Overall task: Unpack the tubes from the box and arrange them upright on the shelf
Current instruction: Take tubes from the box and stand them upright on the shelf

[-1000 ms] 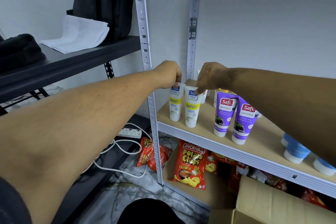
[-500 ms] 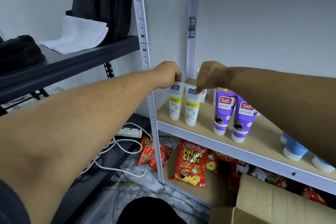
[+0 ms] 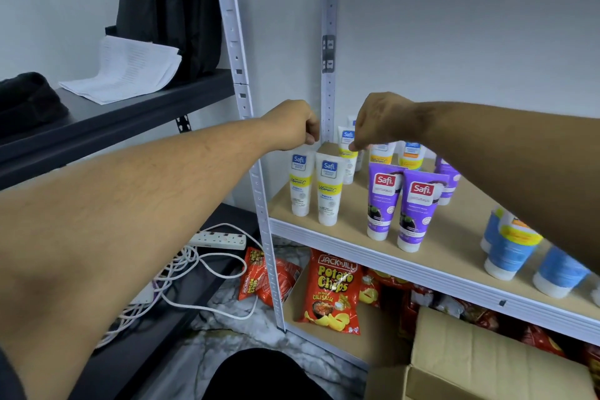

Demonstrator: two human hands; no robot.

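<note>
White plastic tubes with yellow bands and blue Safi labels stood in a pair at the near left corner of the pale wooden shelf board. Half a second earlier my fingers had been on their top ends; by this moment both hands had lifted clear, so I judged these two placed and ready to be left. My left hand hung just above the left tube, fingers curled and holding nothing. My right hand had shifted farther back, its fingertips at the top of a third white tube in the row behind; whether it pinched that tube I could not tell. Each tube's long axis ran vertical, cap down on the board, crimped end up. The brown cardboard box sat near right, below the shelf.
</note>
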